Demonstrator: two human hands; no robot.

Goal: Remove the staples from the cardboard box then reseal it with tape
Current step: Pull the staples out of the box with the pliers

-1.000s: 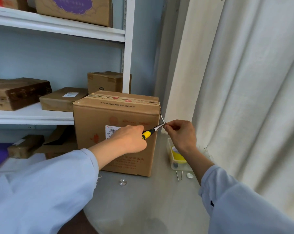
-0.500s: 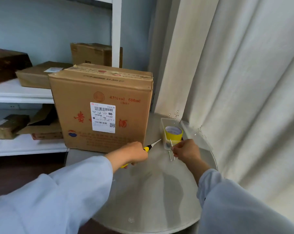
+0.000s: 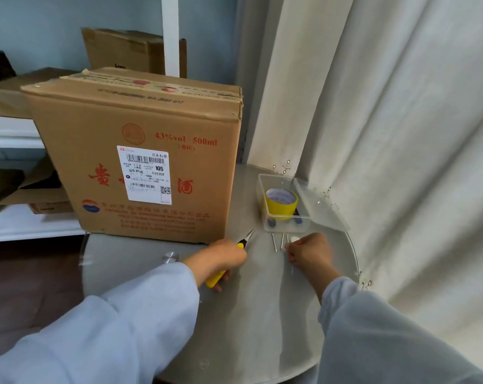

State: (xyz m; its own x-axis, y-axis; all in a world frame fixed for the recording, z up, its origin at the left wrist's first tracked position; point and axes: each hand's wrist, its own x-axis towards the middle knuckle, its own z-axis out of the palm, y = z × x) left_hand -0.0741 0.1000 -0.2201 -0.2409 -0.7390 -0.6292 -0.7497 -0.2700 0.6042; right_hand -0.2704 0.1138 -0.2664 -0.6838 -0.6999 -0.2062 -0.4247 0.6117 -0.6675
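Yellow-handled pointed pliers (image 3: 236,252) sit gripped in the left hand (image 3: 221,259); right hand (image 3: 309,252) curled, pinching a thin metal staple (image 3: 291,268) beside loose staples (image 3: 277,241).

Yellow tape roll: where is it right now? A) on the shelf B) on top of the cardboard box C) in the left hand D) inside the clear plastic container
D: the yellow tape roll stands inside the clear plastic container on the table, right of the cardboard box.
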